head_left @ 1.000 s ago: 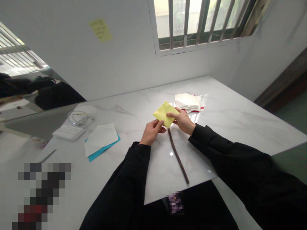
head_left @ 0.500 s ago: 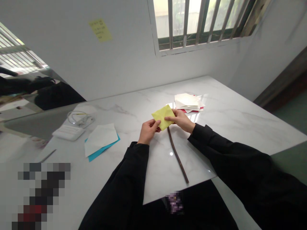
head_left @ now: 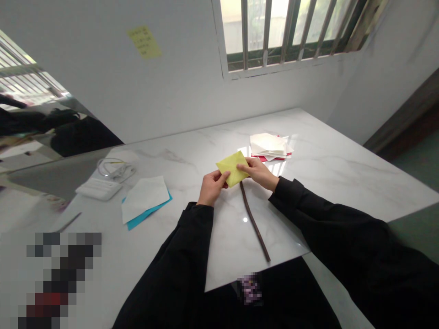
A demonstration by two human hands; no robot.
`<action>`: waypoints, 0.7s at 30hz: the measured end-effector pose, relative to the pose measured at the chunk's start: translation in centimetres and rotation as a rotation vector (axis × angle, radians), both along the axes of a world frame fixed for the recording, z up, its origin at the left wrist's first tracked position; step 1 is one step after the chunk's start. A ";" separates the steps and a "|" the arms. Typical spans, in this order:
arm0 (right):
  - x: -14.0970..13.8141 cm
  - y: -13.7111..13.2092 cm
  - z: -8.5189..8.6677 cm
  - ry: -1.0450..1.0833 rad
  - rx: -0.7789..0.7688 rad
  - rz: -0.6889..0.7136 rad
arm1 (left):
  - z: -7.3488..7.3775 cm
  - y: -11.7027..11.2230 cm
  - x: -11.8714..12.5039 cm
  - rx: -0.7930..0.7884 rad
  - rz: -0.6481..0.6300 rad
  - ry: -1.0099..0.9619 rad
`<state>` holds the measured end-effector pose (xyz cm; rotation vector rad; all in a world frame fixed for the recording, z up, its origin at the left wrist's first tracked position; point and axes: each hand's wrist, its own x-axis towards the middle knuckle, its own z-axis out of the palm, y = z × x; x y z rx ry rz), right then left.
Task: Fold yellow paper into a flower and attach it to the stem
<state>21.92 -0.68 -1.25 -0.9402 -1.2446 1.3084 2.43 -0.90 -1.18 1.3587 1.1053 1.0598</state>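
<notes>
Treat the folded yellow paper (head_left: 232, 164), pinched above the table (head_left: 325, 169) by the left hand (head_left: 210, 188) at its lower-left edge and the right hand (head_left: 259, 172) at its right, as probably light, flexible and easily creased, gripping edges only.

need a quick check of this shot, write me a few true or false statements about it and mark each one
1. The left hand and right hand both hold the yellow paper. True.
2. The dark stick is gripped in the left hand. False: the dark stick lies on the table.
3. The white sheet lies on the blue sheet. True.
4. The yellow note is on the window. False: the yellow note is on the wall.
</notes>
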 end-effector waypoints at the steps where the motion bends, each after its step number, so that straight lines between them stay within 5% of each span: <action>1: 0.0 0.0 0.1 -0.007 0.013 0.002 | 0.0 0.0 0.0 -0.005 0.002 -0.007; 21: -0.3 -0.9 0.7 0.095 -0.069 0.089 | -0.2 0.0 -0.2 -0.033 0.021 -0.094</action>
